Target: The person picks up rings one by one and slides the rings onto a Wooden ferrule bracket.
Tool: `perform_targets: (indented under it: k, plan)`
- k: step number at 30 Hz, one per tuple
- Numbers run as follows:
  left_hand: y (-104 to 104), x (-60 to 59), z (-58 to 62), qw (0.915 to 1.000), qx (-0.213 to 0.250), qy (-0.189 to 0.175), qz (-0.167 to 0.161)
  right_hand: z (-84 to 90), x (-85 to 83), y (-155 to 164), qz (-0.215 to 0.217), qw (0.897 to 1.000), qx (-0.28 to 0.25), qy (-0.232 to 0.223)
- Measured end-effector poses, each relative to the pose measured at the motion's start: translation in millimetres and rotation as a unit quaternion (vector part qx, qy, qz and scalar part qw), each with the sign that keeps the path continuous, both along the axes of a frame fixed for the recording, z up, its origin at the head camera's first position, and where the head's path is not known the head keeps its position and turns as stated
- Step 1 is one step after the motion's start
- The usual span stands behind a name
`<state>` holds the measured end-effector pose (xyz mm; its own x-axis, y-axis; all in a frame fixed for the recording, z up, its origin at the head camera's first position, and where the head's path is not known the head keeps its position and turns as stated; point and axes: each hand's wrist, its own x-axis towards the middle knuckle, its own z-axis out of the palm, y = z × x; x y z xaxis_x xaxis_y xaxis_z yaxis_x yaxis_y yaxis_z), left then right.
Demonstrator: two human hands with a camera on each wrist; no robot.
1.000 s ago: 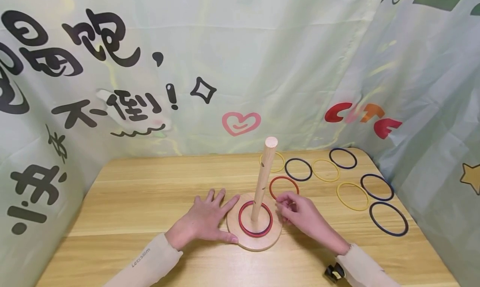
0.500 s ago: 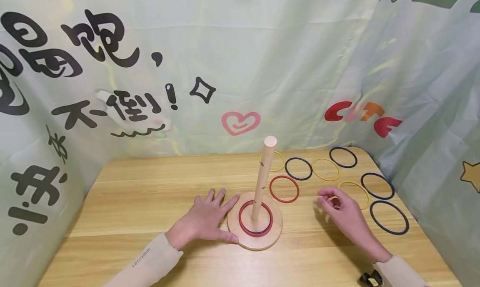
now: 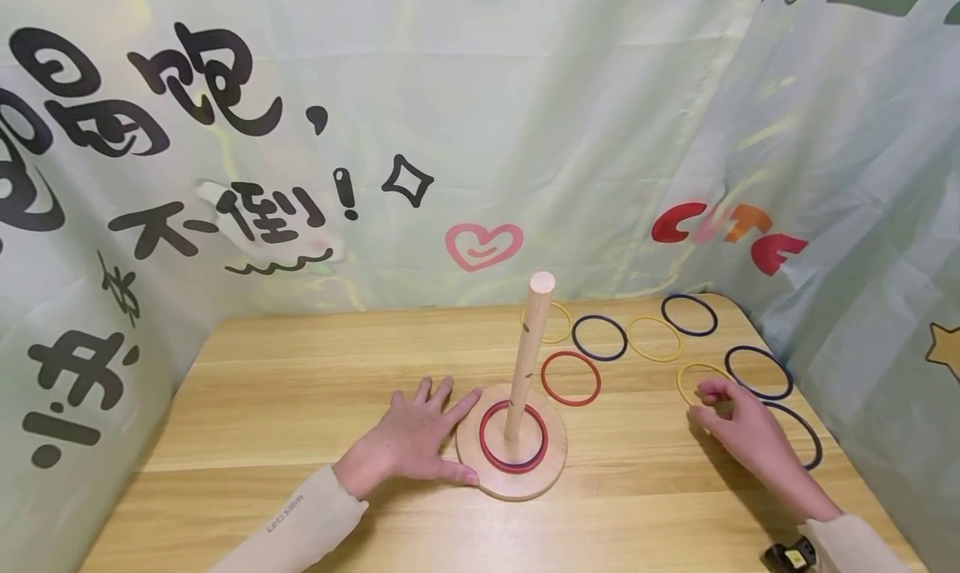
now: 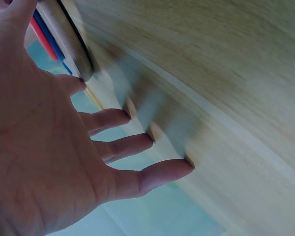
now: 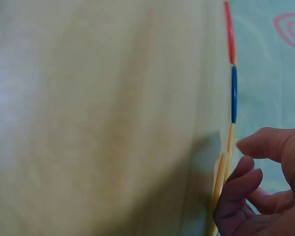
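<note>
Wooden base point(image 3: 551, 465) near the table's point(image 3: 300, 373) front edge is being touched by the flat, spread left hand point(image 3: 416, 440). Farther right, the right hand point(image 3: 738, 427) is curling over a yellow ring point(image 3: 693, 373), seemingly pinching it; its near arc is hidden.

Light wood table point(image 3: 300, 373) w/ rounded corners stood in a corner, boxed in by pale green cloth point(image 3: 570, 123) hung at back & both sides. Cloth was printed w/ big black characters point(image 3: 150, 90), a pink heart point(image 3: 483, 245) & red-orange letters point(image 3: 727, 231). Lighting was soft & even, w/ faint shadows on the wood.
</note>
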<state>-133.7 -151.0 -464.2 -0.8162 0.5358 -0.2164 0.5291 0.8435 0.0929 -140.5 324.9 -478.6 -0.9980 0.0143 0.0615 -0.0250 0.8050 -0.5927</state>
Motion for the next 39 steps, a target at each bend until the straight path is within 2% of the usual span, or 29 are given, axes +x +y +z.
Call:
perform_targets:
  k: [6, 12, 22, 28, 32, 39]
  plan:
    - [0, -0.1, -1.0, 1.0, 0.001, -0.002, 0.001, 2.3, -4.9, 12, 0.025, 0.999, 0.034, -0.017]
    - [0, -0.3, -1.7, 1.0, 0.001, 0.001, -0.001, 3.3, -8.7, 13, 0.027, 0.997, 0.069, -0.011]
    - [-1, 0.5, -1.4, 1.0, 0.001, 0.003, 0.0, 4.4, -11.4, 1, 0.061, 0.995, 0.078, -0.015]
    - [0, 1.5, -1.5, 1.0, 0.0, 0.002, -0.001, 1.1, -1.3, -9, 0.058, 0.997, 0.057, 0.014]
    - [0, 1.5, -1.4, 1.0, 0.001, 0.003, 0.0, 4.2, 4.5, -18, 0.054, 0.997, 0.029, 0.055]
    - [-1, 1.1, -1.2, 1.0, 0.006, 0.0, 0.0, 13.2, 14.5, -34, 0.091, 0.983, -0.007, 0.159]
